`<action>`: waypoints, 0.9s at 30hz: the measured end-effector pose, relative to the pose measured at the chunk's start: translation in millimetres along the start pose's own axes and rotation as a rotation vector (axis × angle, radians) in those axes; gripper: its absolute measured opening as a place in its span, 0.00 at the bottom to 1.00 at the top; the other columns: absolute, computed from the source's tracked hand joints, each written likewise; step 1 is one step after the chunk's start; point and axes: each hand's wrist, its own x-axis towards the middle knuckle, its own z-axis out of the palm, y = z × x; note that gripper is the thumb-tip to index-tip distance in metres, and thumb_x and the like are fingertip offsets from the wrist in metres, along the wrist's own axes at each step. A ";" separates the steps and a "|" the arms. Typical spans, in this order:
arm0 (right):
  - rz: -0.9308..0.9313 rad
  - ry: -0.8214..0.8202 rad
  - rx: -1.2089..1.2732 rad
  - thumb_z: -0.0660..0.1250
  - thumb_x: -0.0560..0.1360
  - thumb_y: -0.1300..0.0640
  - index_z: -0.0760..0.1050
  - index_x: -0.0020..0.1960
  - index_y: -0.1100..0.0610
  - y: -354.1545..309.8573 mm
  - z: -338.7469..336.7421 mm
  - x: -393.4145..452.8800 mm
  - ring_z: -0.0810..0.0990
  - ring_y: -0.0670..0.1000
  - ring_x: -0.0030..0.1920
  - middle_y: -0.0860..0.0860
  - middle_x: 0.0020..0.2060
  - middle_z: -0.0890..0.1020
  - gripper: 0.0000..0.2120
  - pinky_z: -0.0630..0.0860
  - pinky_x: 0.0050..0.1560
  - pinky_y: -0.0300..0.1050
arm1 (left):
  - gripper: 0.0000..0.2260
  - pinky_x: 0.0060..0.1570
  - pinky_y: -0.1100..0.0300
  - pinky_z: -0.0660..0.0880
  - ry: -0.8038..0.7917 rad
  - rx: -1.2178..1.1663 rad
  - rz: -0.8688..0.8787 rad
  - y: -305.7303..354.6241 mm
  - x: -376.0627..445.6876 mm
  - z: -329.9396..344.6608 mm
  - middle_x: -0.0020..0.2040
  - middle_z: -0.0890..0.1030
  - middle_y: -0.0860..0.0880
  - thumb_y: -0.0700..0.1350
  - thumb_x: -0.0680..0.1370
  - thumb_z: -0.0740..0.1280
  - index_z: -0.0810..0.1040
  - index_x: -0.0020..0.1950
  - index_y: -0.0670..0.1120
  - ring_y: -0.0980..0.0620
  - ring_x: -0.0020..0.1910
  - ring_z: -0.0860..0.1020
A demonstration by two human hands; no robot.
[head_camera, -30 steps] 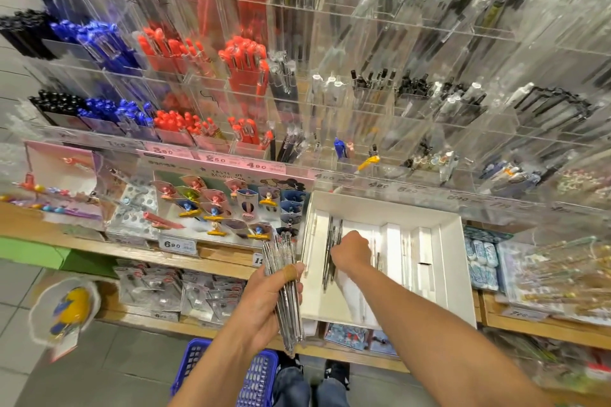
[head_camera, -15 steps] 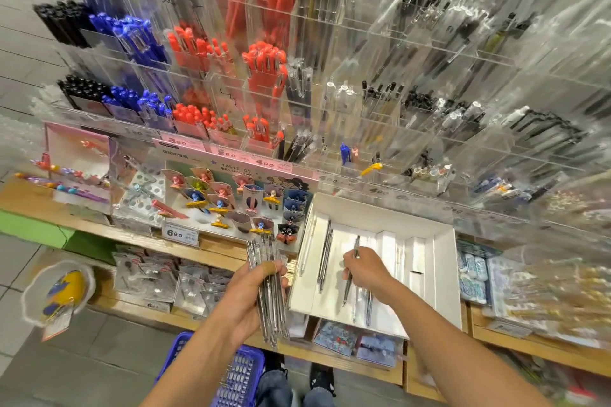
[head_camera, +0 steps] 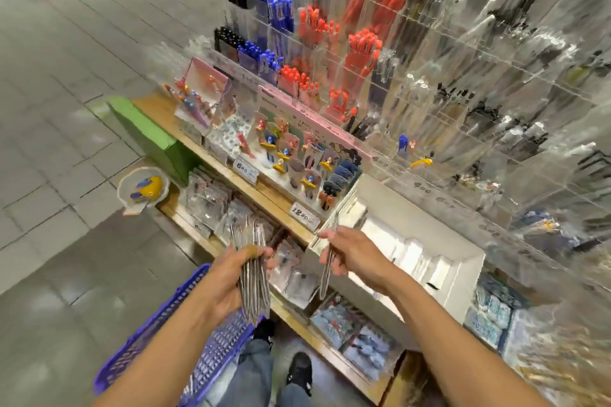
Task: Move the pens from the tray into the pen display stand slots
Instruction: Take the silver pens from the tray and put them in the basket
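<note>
My left hand (head_camera: 231, 281) grips a bundle of several clear pens (head_camera: 253, 274) in front of the shelf edge, pointing up and down. My right hand (head_camera: 347, 254) holds a few clear pens (head_camera: 327, 271) just left of the white tray (head_camera: 463, 261), above its near-left corner. The tray sits on the wooden shelf, with white dividers inside; any pens left in it are too blurred to make out. The clear acrylic pen display stand (head_camera: 413, 59) rises behind, with slots of black, blue, red and clear pens.
A purple shopping basket (head_camera: 158, 350) sits on the floor by my feet. Small card displays of novelty pens (head_camera: 291, 155) stand left of the tray. Packaged goods (head_camera: 211, 205) hang under the wooden shelf (head_camera: 231, 175). A green box (head_camera: 148, 135) lies at the shelf's left end.
My right hand has lifted pens out of the tray and drawn back to the left. The view has swung left and tilted. My left hand still grips its bundle.
</note>
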 end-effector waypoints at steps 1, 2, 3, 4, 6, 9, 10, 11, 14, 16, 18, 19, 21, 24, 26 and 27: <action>-0.012 -0.026 -0.078 0.58 0.82 0.52 0.74 0.57 0.57 -2.3 13.3 0.2 0.74 0.48 0.26 0.52 0.35 0.83 0.10 0.69 0.26 0.39 | 0.10 0.31 0.59 0.81 0.045 -0.027 0.031 -5.2 -8.4 -12.1 0.37 0.83 0.38 0.38 0.72 0.69 0.78 0.49 0.33 0.48 0.31 0.83; -0.030 -0.049 -0.143 0.59 0.82 0.51 0.74 0.55 0.56 -3.6 27.7 0.8 0.73 0.48 0.26 0.51 0.34 0.83 0.09 0.69 0.26 0.39 | 0.08 0.29 0.60 0.80 0.086 -0.066 0.059 -11.0 -16.6 -25.0 0.36 0.83 0.38 0.36 0.73 0.68 0.78 0.49 0.32 0.49 0.31 0.83; -0.048 -0.072 -0.186 0.59 0.82 0.52 0.74 0.53 0.56 -4.4 43.8 1.9 0.73 0.48 0.26 0.51 0.32 0.82 0.08 0.68 0.26 0.39 | 0.06 0.29 0.60 0.80 0.124 -0.104 0.085 -16.6 -25.7 -38.7 0.35 0.83 0.38 0.35 0.76 0.66 0.78 0.48 0.32 0.49 0.30 0.83; -0.060 -0.094 -0.214 0.60 0.82 0.52 0.73 0.50 0.56 -4.6 60.8 3.5 0.73 0.47 0.26 0.50 0.32 0.81 0.08 0.68 0.26 0.39 | 0.07 0.29 0.61 0.80 0.168 -0.127 0.110 -22.0 -34.7 -53.0 0.34 0.83 0.39 0.35 0.78 0.64 0.78 0.47 0.32 0.50 0.29 0.83; -0.068 -0.150 -0.272 0.59 0.82 0.55 0.70 0.48 0.58 -3.1 95.9 7.6 0.73 0.48 0.27 0.53 0.33 0.80 0.08 0.69 0.26 0.37 | 0.08 0.30 0.62 0.80 0.267 -0.153 0.153 -31.6 -54.0 -83.8 0.33 0.83 0.39 0.35 0.79 0.62 0.79 0.46 0.32 0.51 0.29 0.82; -0.028 -0.271 -0.330 0.59 0.83 0.57 0.67 0.46 0.59 6.2 152.5 15.6 0.72 0.49 0.30 0.58 0.36 0.80 0.08 0.66 0.27 0.34 | 0.07 0.30 0.61 0.80 0.402 -0.191 0.192 -43.6 -85.5 -132.6 0.36 0.84 0.39 0.36 0.74 0.69 0.81 0.48 0.33 0.50 0.31 0.83; 0.001 -0.306 -0.333 0.59 0.83 0.57 0.67 0.46 0.58 11.7 171.8 18.8 0.72 0.49 0.30 0.58 0.36 0.79 0.08 0.67 0.27 0.35 | 0.09 0.31 0.61 0.80 0.443 -0.208 0.197 -47.8 -95.2 -149.6 0.37 0.84 0.39 0.37 0.71 0.71 0.82 0.48 0.34 0.50 0.32 0.83; 0.024 -0.329 -0.338 0.59 0.82 0.57 0.67 0.45 0.57 18.2 191.0 22.6 0.72 0.49 0.31 0.57 0.35 0.79 0.08 0.67 0.28 0.36 | 0.10 0.31 0.61 0.80 0.478 -0.230 0.196 -52.5 -104.1 -166.2 0.37 0.84 0.39 0.37 0.70 0.72 0.82 0.49 0.34 0.50 0.32 0.83; 0.062 -0.354 -0.410 0.61 0.82 0.56 0.70 0.42 0.56 43.5 243.1 39.1 0.75 0.52 0.34 0.54 0.34 0.79 0.10 0.71 0.32 0.42 | 0.09 0.32 0.58 0.79 0.556 -0.321 0.172 -68.2 -123.3 -214.0 0.37 0.83 0.39 0.37 0.73 0.70 0.81 0.50 0.34 0.49 0.31 0.82; 0.091 -0.369 -0.498 0.61 0.81 0.54 0.72 0.43 0.57 64.3 273.3 52.2 0.77 0.52 0.36 0.53 0.35 0.79 0.10 0.75 0.35 0.46 | 0.08 0.31 0.58 0.78 0.618 -0.359 0.141 -78.2 -128.6 -244.7 0.37 0.82 0.39 0.37 0.73 0.71 0.81 0.51 0.34 0.50 0.31 0.81; 0.128 -0.360 -0.558 0.61 0.81 0.57 0.74 0.43 0.58 90.8 299.3 70.0 0.76 0.53 0.36 0.55 0.36 0.78 0.09 0.77 0.40 0.52 | 0.06 0.29 0.60 0.76 0.660 -0.385 0.118 -87.7 -125.4 -275.3 0.36 0.81 0.40 0.35 0.73 0.71 0.80 0.49 0.35 0.50 0.29 0.79; 0.145 -0.353 -0.590 0.61 0.81 0.59 0.74 0.44 0.60 105.6 310.5 79.9 0.76 0.53 0.37 0.55 0.35 0.77 0.09 0.77 0.41 0.54 | 0.05 0.27 0.61 0.76 0.669 -0.395 0.108 -92.5 -119.9 -290.0 0.35 0.80 0.40 0.34 0.74 0.71 0.80 0.49 0.36 0.50 0.28 0.79; 0.166 -0.352 -0.687 0.61 0.79 0.62 0.74 0.44 0.63 136.8 331.2 102.8 0.74 0.53 0.37 0.57 0.35 0.75 0.07 0.77 0.44 0.57 | 0.04 0.25 0.63 0.75 0.699 -0.410 0.096 -104.4 -100.2 -320.0 0.33 0.79 0.42 0.33 0.75 0.69 0.79 0.49 0.36 0.52 0.26 0.78; 0.177 -0.332 -0.843 0.61 0.77 0.64 0.73 0.42 0.61 183.0 352.2 138.9 0.72 0.54 0.38 0.59 0.36 0.74 0.05 0.74 0.45 0.58 | 0.06 0.27 0.64 0.76 0.757 -0.420 0.061 -126.0 -56.3 -359.0 0.36 0.80 0.41 0.32 0.76 0.68 0.79 0.52 0.35 0.51 0.28 0.78; 0.174 -0.324 -0.892 0.61 0.77 0.64 0.72 0.44 0.58 212.7 361.8 167.8 0.72 0.53 0.39 0.57 0.37 0.75 0.04 0.73 0.46 0.55 | 0.06 0.29 0.63 0.77 0.782 -0.442 0.035 -140.9 -17.8 -382.5 0.37 0.79 0.42 0.32 0.76 0.68 0.79 0.52 0.36 0.51 0.29 0.78; 0.175 -0.317 -0.915 0.62 0.76 0.63 0.72 0.45 0.56 229.3 365.4 184.8 0.73 0.52 0.40 0.56 0.37 0.76 0.04 0.72 0.46 0.52 | 0.04 0.29 0.63 0.76 0.782 -0.442 0.018 -148.3 4.8 -393.6 0.36 0.79 0.43 0.32 0.76 0.68 0.79 0.49 0.37 0.52 0.29 0.78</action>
